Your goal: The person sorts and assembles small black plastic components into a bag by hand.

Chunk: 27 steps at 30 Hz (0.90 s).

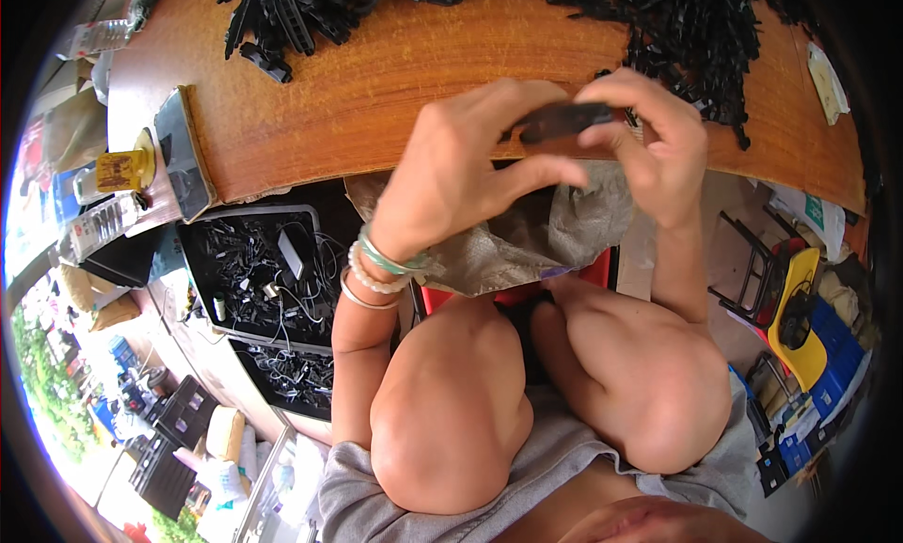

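A long dark plastic piece [562, 123], blurred by motion, is held up above the table's near edge. My right hand [663, 148] pinches its right end between thumb and fingers. My left hand [461, 153], with bracelets at the wrist, curves around the piece's left end. Its fingers lie along the far side and the thumb stretches out below, apart from the piece. Whether the left fingertips touch it is hard to see. Under both hands a greyish woven sack [513, 247] hangs open between the table edge and my knees.
Heaps of black plastic parts lie on the wooden table [376, 92], one pile [292, 16] at far left, another [696, 45] at far right. A dark flat case [183, 153] and a yellow object [122, 172] sit left. Black bins [249, 270] of parts stand below; a yellow stool [800, 317] is right.
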Available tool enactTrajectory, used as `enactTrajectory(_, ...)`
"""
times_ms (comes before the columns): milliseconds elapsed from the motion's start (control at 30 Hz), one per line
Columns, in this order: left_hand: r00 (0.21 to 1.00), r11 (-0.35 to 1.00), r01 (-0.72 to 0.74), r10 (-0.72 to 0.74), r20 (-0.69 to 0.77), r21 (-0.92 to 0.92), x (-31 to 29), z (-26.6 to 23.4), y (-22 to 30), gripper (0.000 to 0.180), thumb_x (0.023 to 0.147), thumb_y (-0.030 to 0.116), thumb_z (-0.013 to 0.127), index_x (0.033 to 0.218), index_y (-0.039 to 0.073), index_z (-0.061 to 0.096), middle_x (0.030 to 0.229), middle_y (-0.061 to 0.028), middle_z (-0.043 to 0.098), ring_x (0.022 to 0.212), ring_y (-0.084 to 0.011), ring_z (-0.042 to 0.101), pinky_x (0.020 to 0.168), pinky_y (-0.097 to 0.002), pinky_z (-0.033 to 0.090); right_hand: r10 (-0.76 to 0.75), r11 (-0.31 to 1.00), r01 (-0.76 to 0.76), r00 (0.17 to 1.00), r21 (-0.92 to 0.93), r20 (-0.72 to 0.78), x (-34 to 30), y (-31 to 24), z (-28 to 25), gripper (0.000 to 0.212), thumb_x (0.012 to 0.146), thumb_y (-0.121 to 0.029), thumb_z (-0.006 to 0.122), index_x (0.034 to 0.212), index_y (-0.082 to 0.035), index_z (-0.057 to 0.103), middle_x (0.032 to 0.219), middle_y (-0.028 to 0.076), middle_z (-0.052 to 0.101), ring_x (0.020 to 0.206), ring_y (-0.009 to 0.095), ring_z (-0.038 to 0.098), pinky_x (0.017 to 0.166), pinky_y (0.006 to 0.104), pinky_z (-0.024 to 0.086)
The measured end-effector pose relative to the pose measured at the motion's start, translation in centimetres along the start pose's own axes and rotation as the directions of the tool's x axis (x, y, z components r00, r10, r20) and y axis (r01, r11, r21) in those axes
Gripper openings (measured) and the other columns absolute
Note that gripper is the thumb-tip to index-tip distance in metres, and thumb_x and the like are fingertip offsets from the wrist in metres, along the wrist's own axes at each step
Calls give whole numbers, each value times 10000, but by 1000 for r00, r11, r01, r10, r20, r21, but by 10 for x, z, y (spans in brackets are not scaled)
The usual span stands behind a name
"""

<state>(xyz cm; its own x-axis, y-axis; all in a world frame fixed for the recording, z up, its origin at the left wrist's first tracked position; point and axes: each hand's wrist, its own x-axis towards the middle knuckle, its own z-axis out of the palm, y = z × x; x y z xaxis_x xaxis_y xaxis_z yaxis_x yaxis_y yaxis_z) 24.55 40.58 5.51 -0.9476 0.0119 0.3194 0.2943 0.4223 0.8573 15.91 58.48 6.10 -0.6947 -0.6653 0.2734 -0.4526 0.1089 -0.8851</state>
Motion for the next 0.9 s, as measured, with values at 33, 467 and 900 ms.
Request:
enactTrajectory(33, 998, 1000, -3, 2, -69, -14, -2, -1, -10, 329, 751, 165, 756, 1006, 9, 617, 809, -139, 629, 727, -315, 628, 669, -385, 502, 18, 999, -14, 993, -34, 113, 0, -1, 0, 151, 728, -6, 713, 861, -2, 644, 752, 52, 608, 641, 123, 554, 554, 258, 418)
enactTrajectory(467, 967, 641, 216, -34, -254, 736, 45, -49, -62, 255, 868, 111, 571, 1072, -41, 566, 960, -200, 530, 903, -358, 553, 734, -412, 471, 226, 790, -205, 973, -578, -36, 4, -6, -24, 182, 753, -126, 730, 811, 2, 615, 724, 68, 583, 630, 215, 572, 570, 315, 442)
enactTrajectory(900, 840, 625, -7, 427, -335, 780, 17, -33, -57, 114, 794, 25, 651, 892, 21, 593, 858, -104, 608, 677, -260, 613, 605, -323, 494, -173, 870, 59, 966, -490, -190, 5, 9, 6, 129, 748, -11, 699, 835, -18, 604, 829, 59, 582, 721, 213, 559, 652, 292, 450)
